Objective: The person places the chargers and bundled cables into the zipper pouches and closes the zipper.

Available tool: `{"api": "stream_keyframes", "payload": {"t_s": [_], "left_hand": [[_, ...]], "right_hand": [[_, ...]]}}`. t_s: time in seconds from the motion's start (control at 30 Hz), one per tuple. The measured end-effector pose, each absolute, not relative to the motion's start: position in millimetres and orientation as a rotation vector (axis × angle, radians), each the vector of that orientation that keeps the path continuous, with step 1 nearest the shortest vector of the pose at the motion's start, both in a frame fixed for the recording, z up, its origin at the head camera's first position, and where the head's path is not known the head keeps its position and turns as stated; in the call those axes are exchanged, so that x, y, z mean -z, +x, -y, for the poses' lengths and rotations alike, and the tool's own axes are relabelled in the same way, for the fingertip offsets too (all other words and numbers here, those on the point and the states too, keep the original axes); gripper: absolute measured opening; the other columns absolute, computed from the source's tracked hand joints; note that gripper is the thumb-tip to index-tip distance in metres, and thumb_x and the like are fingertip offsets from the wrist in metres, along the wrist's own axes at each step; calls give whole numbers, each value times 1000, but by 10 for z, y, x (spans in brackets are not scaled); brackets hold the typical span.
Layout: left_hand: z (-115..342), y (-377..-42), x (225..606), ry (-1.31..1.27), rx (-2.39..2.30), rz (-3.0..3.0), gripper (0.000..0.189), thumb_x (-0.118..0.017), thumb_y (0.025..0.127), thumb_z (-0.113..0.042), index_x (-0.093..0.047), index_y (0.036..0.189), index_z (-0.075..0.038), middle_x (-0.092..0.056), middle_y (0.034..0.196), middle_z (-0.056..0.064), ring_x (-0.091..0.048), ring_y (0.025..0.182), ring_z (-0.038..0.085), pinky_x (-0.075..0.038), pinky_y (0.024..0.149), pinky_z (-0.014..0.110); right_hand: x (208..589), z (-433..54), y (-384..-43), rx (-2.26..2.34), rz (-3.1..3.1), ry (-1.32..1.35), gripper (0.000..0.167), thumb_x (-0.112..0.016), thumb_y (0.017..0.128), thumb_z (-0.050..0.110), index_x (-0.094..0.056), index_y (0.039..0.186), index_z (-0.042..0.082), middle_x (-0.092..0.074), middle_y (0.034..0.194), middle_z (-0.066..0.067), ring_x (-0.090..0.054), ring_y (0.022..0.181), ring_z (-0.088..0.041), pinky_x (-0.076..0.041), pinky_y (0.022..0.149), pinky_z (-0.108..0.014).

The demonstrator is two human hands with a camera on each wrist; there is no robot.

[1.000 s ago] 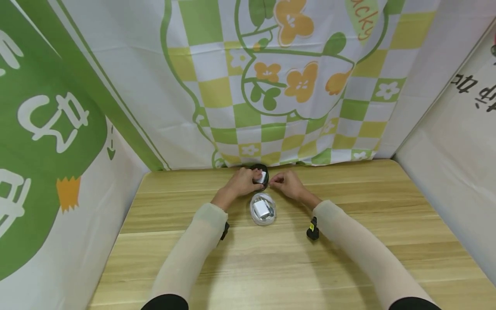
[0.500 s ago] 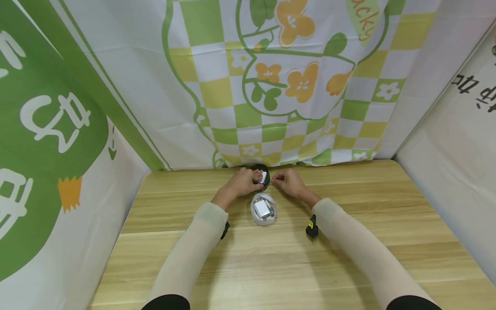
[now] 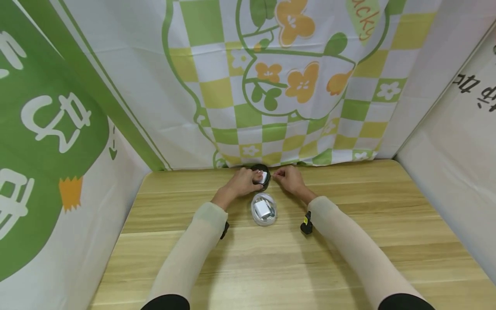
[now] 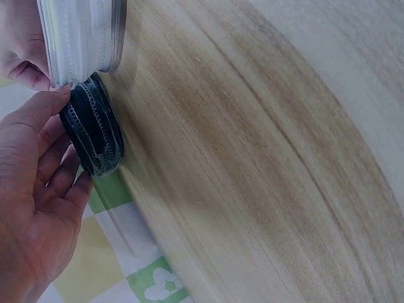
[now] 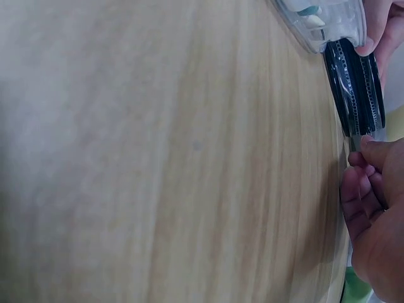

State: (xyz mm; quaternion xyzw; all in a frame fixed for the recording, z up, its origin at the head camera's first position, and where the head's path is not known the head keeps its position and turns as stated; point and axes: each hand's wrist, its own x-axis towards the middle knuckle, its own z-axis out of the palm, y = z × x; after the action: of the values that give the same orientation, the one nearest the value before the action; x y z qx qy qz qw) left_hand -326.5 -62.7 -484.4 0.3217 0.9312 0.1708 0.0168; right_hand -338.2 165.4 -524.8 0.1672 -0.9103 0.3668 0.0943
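Note:
At the table's back edge stands a small round black zippered pouch [image 3: 266, 180] with clear faces and a white item inside. My left hand [image 3: 243, 182] grips it from the left, thumb near and fingers behind. At the pouch's right rim, my right hand [image 3: 289, 179] pinches at the zipper between thumb and forefinger; the zipper pull is mostly hidden by the fingertips. In the right wrist view, toothed zipper tracks run along the black rim [image 5: 357, 88]. Just in front is a clear round pouch [image 3: 264, 209] holding a white charger plug and cable.
The wooden table [image 3: 255, 267] extends toward me and to both sides. A checkered cloth backdrop [image 3: 286, 142] hangs right behind the pouches. Printed cloth walls [image 3: 124, 146] close off the left and right sides.
My right hand has moved slightly away from me along the black pouch's right rim, and the right forearm has shifted a little inward. My left hand has kept its hold.

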Motion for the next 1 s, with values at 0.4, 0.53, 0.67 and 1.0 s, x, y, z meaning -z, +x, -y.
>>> {"api": "stream_keyframes", "payload": {"t_s": [0.4,0.53,0.67,1.0], "left_hand": [[689,-3294,4928,1121,-583,-2876,44,-76,98,-27,-69,133,-1,-60,145,12,-58,138,29,-47,115,43],[701,-3290,4944,1155,-621,-2862,45,-76,98,-23,-67,134,1,-60,146,14,-57,139,31,-47,115,44],[693,-3282,4934,1153,-655,-2841,46,-76,97,-19,-66,137,2,-59,149,14,-55,141,34,-46,117,45],[697,-3281,4978,1044,-814,-2786,57,-80,96,-23,-61,144,1,-57,151,12,-54,142,31,-44,118,42]], "right_hand": [[5256,-1669,-3385,-1188,2745,420,9,-79,95,9,-83,94,0,-81,91,-12,-69,79,-17,-53,75,-28],[5262,-1692,-3356,-1237,2747,444,8,-79,94,7,-82,95,0,-81,91,-13,-71,81,-17,-56,78,-29],[5254,-1712,-3315,-1298,2738,476,7,-78,94,5,-82,94,-1,-80,89,-14,-68,77,-13,-55,76,-27],[5286,-1750,-3245,-1324,2719,557,5,-79,92,2,-81,89,-1,-79,86,-12,-66,75,-9,-53,73,-24]]}}
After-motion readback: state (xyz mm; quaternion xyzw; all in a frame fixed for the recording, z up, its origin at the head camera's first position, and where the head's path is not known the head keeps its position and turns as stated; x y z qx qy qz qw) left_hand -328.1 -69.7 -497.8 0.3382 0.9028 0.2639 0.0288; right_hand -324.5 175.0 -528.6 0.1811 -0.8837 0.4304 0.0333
